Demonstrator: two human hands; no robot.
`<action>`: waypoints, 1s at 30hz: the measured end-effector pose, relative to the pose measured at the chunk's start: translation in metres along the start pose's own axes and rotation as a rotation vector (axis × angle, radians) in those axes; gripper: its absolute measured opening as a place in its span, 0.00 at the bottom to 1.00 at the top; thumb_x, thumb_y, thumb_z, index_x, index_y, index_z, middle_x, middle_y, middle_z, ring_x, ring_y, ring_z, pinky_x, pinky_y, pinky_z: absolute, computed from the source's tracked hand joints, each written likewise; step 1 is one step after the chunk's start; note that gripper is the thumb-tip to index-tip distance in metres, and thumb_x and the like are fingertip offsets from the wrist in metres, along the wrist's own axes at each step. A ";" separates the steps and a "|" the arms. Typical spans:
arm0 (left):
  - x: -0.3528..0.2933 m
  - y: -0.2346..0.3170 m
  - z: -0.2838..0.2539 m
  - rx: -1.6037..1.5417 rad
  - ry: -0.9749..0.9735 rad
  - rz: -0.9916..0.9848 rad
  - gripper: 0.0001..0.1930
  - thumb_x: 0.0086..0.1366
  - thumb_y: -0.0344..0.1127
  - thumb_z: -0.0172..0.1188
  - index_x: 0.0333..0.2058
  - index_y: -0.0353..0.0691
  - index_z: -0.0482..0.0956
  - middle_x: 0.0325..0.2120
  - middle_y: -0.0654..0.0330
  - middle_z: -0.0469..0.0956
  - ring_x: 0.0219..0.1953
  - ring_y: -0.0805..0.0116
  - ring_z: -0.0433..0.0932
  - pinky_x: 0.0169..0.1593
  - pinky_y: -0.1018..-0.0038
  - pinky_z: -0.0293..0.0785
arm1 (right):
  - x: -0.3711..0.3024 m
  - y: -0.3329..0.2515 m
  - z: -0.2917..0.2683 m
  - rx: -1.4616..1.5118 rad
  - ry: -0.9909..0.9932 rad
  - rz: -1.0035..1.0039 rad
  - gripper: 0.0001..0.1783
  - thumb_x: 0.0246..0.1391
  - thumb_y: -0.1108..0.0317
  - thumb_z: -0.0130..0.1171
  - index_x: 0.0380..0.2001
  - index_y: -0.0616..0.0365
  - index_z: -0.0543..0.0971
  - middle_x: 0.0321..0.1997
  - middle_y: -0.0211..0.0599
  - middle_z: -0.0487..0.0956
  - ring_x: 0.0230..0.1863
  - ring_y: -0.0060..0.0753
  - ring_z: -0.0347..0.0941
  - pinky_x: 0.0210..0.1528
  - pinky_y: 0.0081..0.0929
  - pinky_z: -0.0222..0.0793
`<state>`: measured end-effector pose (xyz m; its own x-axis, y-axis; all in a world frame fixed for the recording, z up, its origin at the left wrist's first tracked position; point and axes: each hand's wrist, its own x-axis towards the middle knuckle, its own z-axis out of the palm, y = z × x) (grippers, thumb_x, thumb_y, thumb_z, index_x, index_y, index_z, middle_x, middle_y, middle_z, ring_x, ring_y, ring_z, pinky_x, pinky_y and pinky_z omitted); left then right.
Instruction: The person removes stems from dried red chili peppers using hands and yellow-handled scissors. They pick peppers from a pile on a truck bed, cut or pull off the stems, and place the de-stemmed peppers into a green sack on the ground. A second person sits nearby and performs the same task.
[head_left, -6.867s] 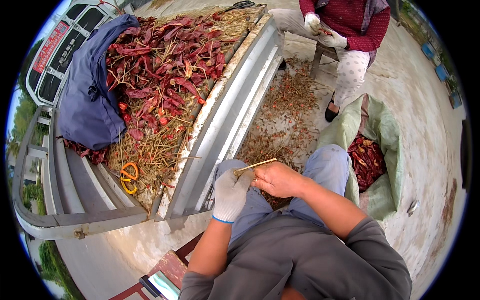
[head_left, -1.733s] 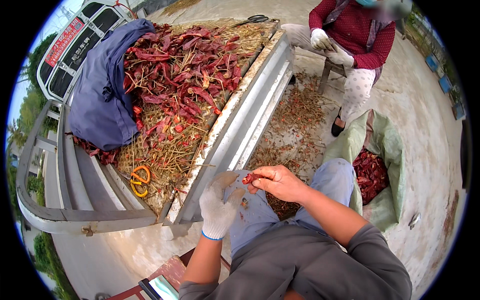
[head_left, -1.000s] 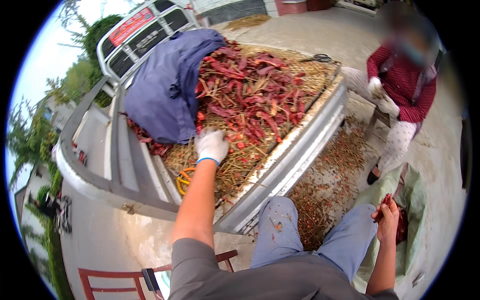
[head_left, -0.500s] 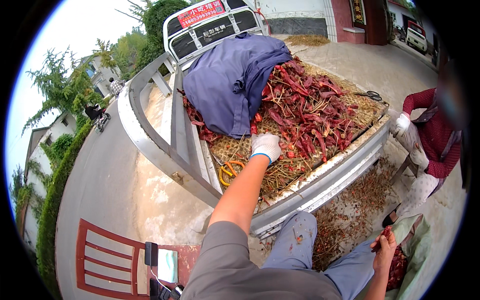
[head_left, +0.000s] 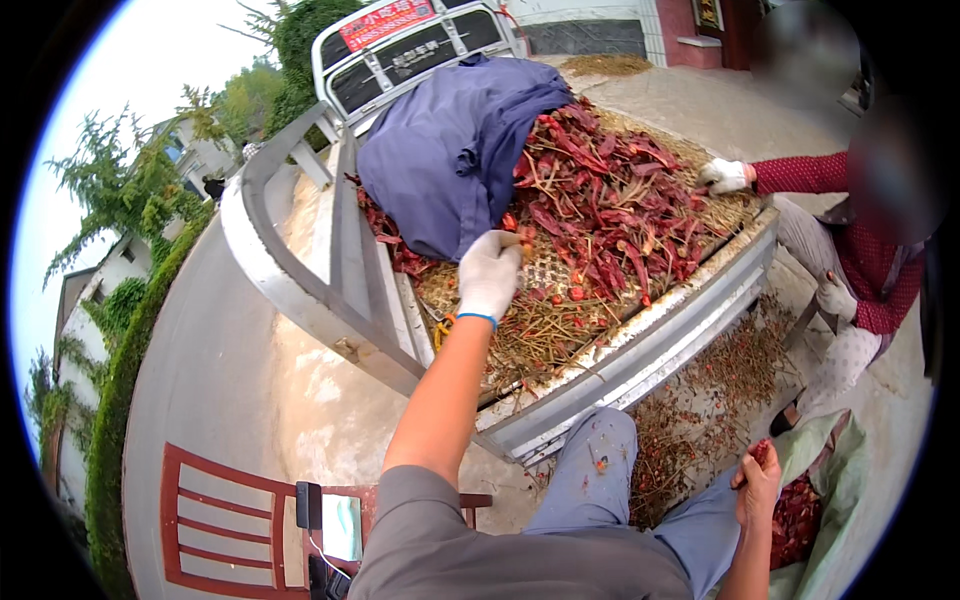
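Note:
My left hand (head_left: 490, 272), in a white glove with a blue cuff, reaches over the truck bed beside the near edge of a pile of dried red chili peppers (head_left: 590, 180). Its fingers are pinched together; a small orange-red bit shows at the tips, too unclear to name. A dark blue cloth (head_left: 430, 160) covers the pile's left part, just beyond this hand. Low on the right, my bare right hand (head_left: 757, 490) is closed around a dried red chili pepper (head_left: 762, 452). Beside it stands an open pale green sack (head_left: 845, 480) with red chilies inside.
The truck bed's metal side wall (head_left: 640, 345) runs before my knees. Yellow handles (head_left: 443, 328) lie partly behind my left wrist. At right, a person's gloved hand (head_left: 724, 176) touches the pile's edge. A red wooden chair (head_left: 225, 520) stands at lower left; stems litter the ground (head_left: 700, 420).
My left hand has shifted slightly left and up from the bed, its fingers now pinched. My right hand has lowered its chili a little upward beside the sack. The other person's gloved hand has reached onto the bed.

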<state>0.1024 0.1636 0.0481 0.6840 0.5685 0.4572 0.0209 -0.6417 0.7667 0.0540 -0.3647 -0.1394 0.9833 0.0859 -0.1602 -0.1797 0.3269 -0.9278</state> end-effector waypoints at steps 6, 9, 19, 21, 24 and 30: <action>-0.101 0.046 0.023 -1.100 -0.234 -0.444 0.09 0.71 0.23 0.56 0.49 0.30 0.77 0.36 0.57 0.80 0.36 0.69 0.78 0.41 0.71 0.76 | 0.013 -0.016 0.077 -0.231 -0.256 -0.048 0.22 0.55 0.73 0.69 0.53 0.55 0.77 0.46 0.33 0.73 0.36 0.31 0.73 0.39 0.27 0.72; -0.162 0.046 0.049 -1.256 -0.435 -0.653 0.07 0.73 0.25 0.54 0.48 0.33 0.75 0.39 0.58 0.80 0.39 0.68 0.80 0.44 0.69 0.81 | 0.011 -0.037 0.118 -0.402 -0.479 -0.270 0.28 0.51 0.74 0.72 0.56 0.53 0.77 0.54 0.36 0.73 0.43 0.36 0.76 0.45 0.30 0.75; -0.250 0.076 0.102 -1.289 -0.635 -1.010 0.08 0.75 0.26 0.52 0.48 0.32 0.77 0.43 0.52 0.82 0.45 0.63 0.83 0.51 0.67 0.83 | -0.001 -0.042 0.119 -0.567 -0.722 -0.764 0.32 0.44 0.81 0.78 0.56 0.53 0.83 0.69 0.45 0.71 0.61 0.43 0.78 0.60 0.35 0.78; -0.260 0.071 0.107 -1.299 -0.651 -1.055 0.08 0.75 0.25 0.51 0.48 0.32 0.77 0.44 0.51 0.82 0.45 0.63 0.84 0.52 0.67 0.83 | -0.003 -0.032 0.112 -0.564 -0.715 -0.766 0.29 0.45 0.82 0.77 0.53 0.54 0.85 0.68 0.46 0.71 0.61 0.42 0.78 0.60 0.35 0.78; -0.268 0.077 0.110 -1.268 -0.591 -1.115 0.09 0.75 0.24 0.51 0.49 0.32 0.77 0.44 0.52 0.81 0.45 0.64 0.84 0.51 0.68 0.83 | -0.010 -0.032 0.112 -0.585 -0.695 -0.731 0.25 0.46 0.81 0.78 0.49 0.54 0.86 0.67 0.45 0.71 0.59 0.42 0.79 0.60 0.36 0.78; -0.279 0.073 0.118 -1.307 -0.662 -1.006 0.20 0.74 0.24 0.53 0.63 0.33 0.72 0.47 0.55 0.80 0.45 0.67 0.83 0.49 0.71 0.83 | -0.009 -0.009 0.107 -0.447 -0.589 -0.680 0.16 0.50 0.77 0.78 0.42 0.58 0.86 0.59 0.42 0.78 0.57 0.40 0.80 0.60 0.35 0.78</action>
<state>-0.0008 -0.1030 -0.0771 0.9324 -0.0489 -0.3582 0.2649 0.7667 0.5848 0.0436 -0.2680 -0.0934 0.6813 0.5043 0.5305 0.5607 0.1063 -0.8212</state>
